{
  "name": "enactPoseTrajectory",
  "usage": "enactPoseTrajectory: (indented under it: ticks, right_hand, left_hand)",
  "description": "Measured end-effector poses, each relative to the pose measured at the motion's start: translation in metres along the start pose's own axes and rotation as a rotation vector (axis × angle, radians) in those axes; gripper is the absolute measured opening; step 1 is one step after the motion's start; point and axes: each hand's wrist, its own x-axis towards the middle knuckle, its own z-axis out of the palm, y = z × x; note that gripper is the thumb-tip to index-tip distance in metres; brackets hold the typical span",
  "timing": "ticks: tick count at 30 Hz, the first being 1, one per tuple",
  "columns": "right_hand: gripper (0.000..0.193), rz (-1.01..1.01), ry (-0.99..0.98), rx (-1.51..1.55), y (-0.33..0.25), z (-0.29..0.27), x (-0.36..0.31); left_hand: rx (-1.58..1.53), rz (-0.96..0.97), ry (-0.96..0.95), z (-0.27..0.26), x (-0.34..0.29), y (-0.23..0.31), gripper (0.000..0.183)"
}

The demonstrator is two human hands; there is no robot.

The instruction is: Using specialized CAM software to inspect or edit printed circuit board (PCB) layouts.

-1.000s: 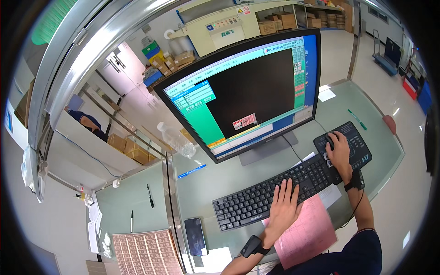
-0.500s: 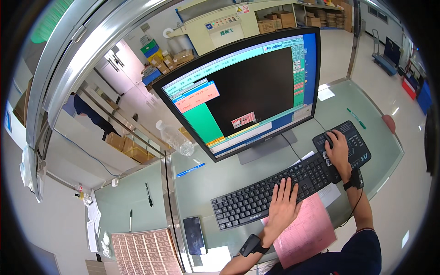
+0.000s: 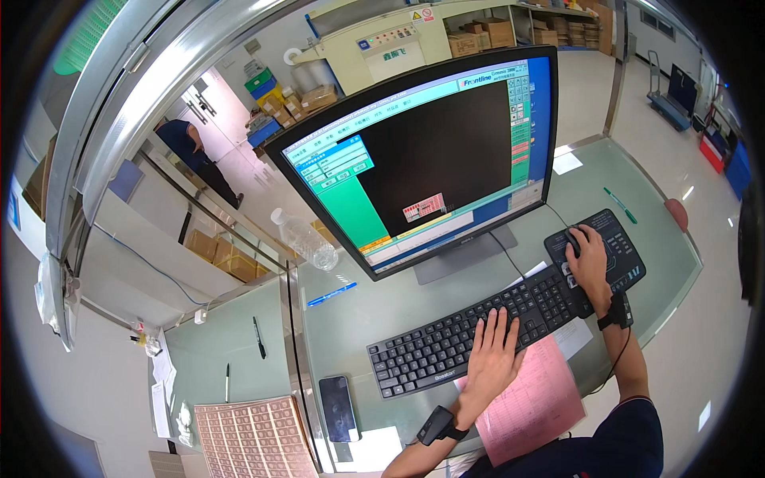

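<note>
My left hand point(image 3: 492, 362) lies with its fingers stretched out over the right half of a black keyboard point(image 3: 426, 358), fingertips on the keys. On a black mouse pad point(image 3: 625, 259), my right hand point(image 3: 588, 263) is wrapped round a dark computer mouse point(image 3: 570, 245), which is mostly hidden under the fingers. Behind the keyboard stands a black-framed monitor point(image 3: 446, 135). Its screen has a dark field, a green panel and a small blue-and-green dialog box at the left. A pink printed sheet point(image 3: 534, 406) lies partly under my left hand and forearm.
A phone point(image 3: 339, 409), a blue pen point(image 3: 331, 295), a clear plastic bottle point(image 3: 305, 239) and a green pen point(image 3: 620, 205) lie on the glass-topped desk. Brown patterned sheets point(image 3: 255, 438) are at the lower left. Beyond the metal frame, a person point(image 3: 191, 151) stands near the doorway.
The pink dialog box on the screen has given way to a blue-and-green one. The person in the background has moved toward the doorway and is more upright. My hands stay in place.
</note>
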Motion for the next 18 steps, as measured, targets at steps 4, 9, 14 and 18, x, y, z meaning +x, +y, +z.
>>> enactPoseTrajectory:
  ticks: [4, 9, 14, 18]
  right_hand:
    - [0.034, -0.009, 0.011, 0.007, -0.0004, 0.0012, -0.0001]
    - [0.034, -0.018, 0.015, 0.008, -0.0005, 0.0005, 0.0000]
    - [0.035, -0.012, 0.038, 0.022, -0.0030, -0.0012, 0.0007]
    - [0.035, -0.024, 0.028, 0.044, -0.0044, -0.0014, 0.0010]
  left_hand:
    - [0.005, 0.001, 0.000, 0.0009, -0.0002, -0.0008, 0.064]
    - [0.004, 0.005, 0.005, -0.0008, 0.0003, -0.0004, 0.064]
    - [0.004, 0.007, 0.009, -0.0008, 0.0003, 0.0002, 0.062]
    - [-0.025, 0.024, 0.052, 0.0004, 0.0010, 0.0011, 0.053]
